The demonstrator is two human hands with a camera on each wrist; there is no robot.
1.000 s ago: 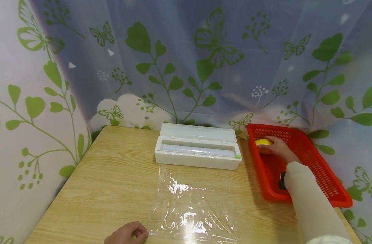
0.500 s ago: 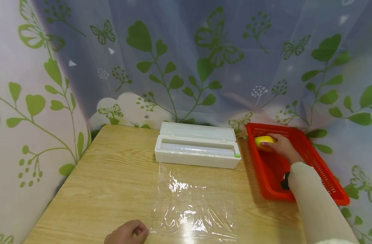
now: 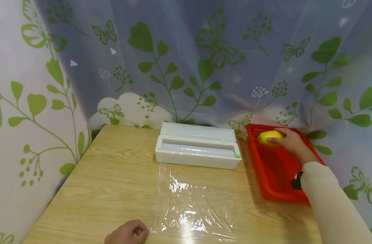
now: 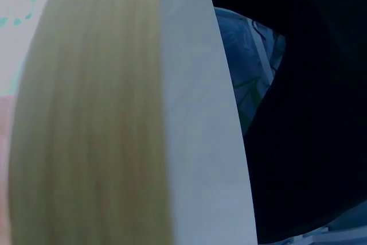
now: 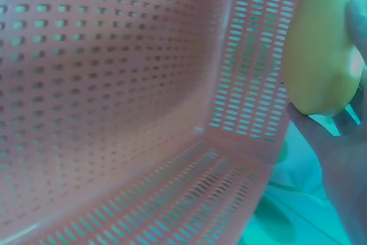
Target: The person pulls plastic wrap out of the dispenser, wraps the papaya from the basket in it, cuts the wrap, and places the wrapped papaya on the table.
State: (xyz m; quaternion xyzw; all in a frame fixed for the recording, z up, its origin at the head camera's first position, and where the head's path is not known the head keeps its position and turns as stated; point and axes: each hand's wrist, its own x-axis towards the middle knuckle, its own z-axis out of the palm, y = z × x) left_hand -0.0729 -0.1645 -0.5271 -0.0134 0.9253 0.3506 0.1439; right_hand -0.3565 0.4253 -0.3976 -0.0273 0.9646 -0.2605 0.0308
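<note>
In the head view my right hand grips a smooth yellow oval fruit at the back left of the red basket. The right wrist view has the fruit beside the basket's slotted wall, with fingers bent around its right side and lower end. A transparent sheet of cling film runs from a white dispenser box toward me. My left hand rests at the table's front, fingers curled and pinching the film's near left corner. The left wrist view leaves that hand out.
The dispenser's lid stands raised behind its white roll. A green piece sits at the box's right end. Patterned curtains border the wooden table behind and left. A black wrist-worn device hangs at my right cuff.
My right hand has moved slightly right and up with the yellow fruit, now more visible and higher against the basket's back corner. The left hand, film and box stay put.
</note>
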